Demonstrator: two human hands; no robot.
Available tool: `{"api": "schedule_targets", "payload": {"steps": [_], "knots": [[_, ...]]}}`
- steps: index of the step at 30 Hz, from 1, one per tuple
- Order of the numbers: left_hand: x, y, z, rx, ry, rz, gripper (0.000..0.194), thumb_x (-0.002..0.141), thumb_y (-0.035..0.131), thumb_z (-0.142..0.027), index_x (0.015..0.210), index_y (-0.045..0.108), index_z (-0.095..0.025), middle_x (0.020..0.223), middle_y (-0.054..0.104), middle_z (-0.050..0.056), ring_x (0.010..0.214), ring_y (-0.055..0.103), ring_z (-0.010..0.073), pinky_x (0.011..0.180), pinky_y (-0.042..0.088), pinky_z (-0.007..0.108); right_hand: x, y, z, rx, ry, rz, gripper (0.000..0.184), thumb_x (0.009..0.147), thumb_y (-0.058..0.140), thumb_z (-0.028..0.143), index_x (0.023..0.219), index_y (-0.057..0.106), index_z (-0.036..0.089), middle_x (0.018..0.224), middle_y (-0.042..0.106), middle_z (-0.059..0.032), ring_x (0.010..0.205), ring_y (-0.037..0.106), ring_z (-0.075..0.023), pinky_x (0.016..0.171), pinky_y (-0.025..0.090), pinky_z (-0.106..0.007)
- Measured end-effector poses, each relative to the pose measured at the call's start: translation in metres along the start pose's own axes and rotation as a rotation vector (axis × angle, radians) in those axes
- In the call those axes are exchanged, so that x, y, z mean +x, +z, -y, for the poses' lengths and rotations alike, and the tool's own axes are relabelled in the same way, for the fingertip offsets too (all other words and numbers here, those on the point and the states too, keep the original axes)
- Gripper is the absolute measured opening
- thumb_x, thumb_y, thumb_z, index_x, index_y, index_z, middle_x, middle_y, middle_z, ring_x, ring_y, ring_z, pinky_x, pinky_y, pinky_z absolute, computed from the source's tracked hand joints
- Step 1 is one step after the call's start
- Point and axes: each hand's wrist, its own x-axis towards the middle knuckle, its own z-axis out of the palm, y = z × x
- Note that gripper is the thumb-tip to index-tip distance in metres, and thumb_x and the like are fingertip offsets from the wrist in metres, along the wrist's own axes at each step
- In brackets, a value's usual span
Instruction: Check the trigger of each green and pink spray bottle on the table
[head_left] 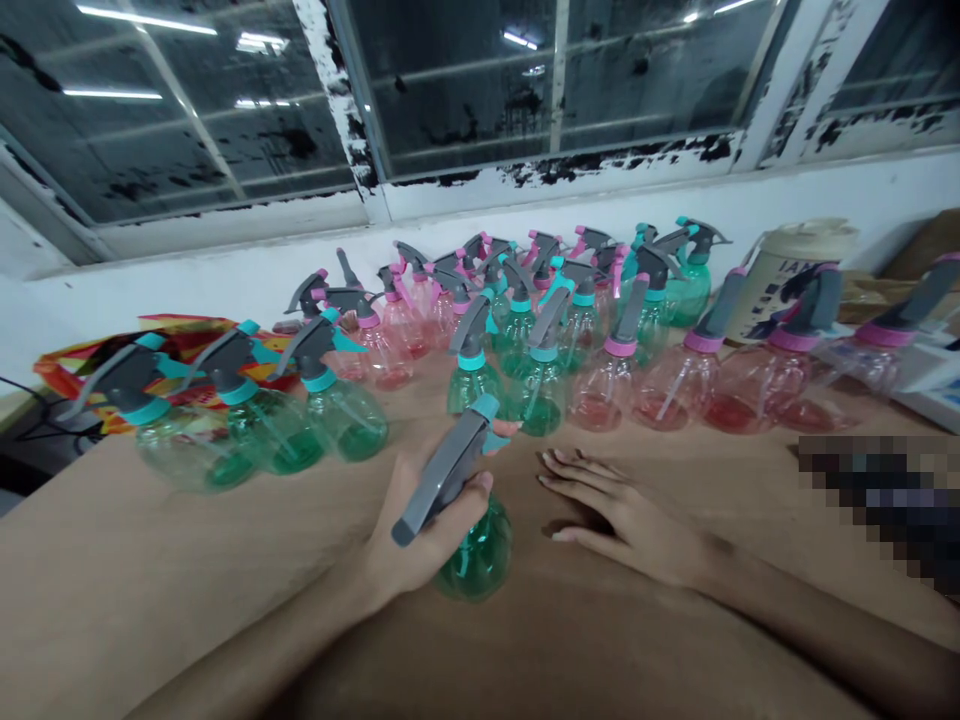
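Observation:
My left hand [424, 525] is wrapped around the neck of a green spray bottle [480, 560], just under its grey and turquoise spray head. The bottle stands at the near middle of the table. To its right, my right hand [615, 510] lies on the table with its fingers spread and nothing in them. Just beyond my hands stands another green spray bottle [541, 400] with a little green liquid inside. Beside it is a pink spray bottle [606, 390] holding some red liquid.
Several green bottles [281, 430] stand at the left, before a red and yellow bag [142, 345]. More green and pink bottles crowd the back, below a window [465, 90]. A beige jug [787, 265] stands at back right. A blurred dark patch [892, 490] covers the right edge.

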Motion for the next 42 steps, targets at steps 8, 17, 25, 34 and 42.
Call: {"api": "schedule_targets", "payload": {"steps": [8,17,25,34,42], "knots": [[0.000,0.001,0.002,-0.044,-0.016,0.030,0.034,0.080,0.052,-0.019,0.112,0.062,-0.024,0.090,0.068,0.004,0.084,0.065,0.0187,0.077,0.053,0.031,0.001,0.000,0.001,-0.024,0.009,0.030,0.056,0.089,0.047,0.051,0.137,0.042,0.024,0.144,0.041,-0.0043,0.135,0.033,-0.0216,0.110,0.030,-0.047],[0.002,0.001,-0.003,-0.011,-0.043,0.025,0.031,0.077,0.052,-0.022,0.105,0.062,-0.022,0.084,0.066,0.004,0.060,0.061,0.0152,0.058,0.050,0.028,-0.001,0.005,-0.003,-0.001,0.005,0.007,0.055,0.088,0.050,0.048,0.138,0.040,0.028,0.144,0.042,-0.0035,0.134,0.033,-0.0232,0.110,0.030,-0.049],[0.002,-0.003,-0.001,0.056,0.013,0.023,0.018,0.081,0.051,-0.028,0.095,0.060,-0.024,0.071,0.061,0.001,0.061,0.058,0.0161,0.064,0.050,0.030,-0.001,0.006,-0.005,0.028,-0.004,-0.009,0.055,0.087,0.052,0.046,0.139,0.039,0.030,0.144,0.043,-0.0026,0.134,0.035,-0.0241,0.110,0.030,-0.050],[0.000,-0.005,0.004,0.002,0.051,-0.001,0.007,0.080,0.053,-0.029,0.077,0.056,-0.023,0.075,0.061,0.001,0.073,0.060,0.0184,0.069,0.047,0.031,-0.002,0.006,-0.004,0.011,-0.001,0.002,0.054,0.088,0.051,0.047,0.138,0.040,0.029,0.144,0.042,-0.0019,0.134,0.034,-0.0231,0.110,0.029,-0.049],[0.005,-0.002,-0.001,0.023,0.014,-0.001,0.024,0.078,0.054,-0.021,0.100,0.062,-0.025,0.089,0.066,0.002,0.078,0.063,0.0187,0.074,0.051,0.031,-0.001,0.005,-0.004,0.030,-0.013,-0.009,0.054,0.088,0.051,0.046,0.138,0.040,0.029,0.144,0.042,-0.0032,0.134,0.034,-0.0239,0.111,0.029,-0.050]]}}
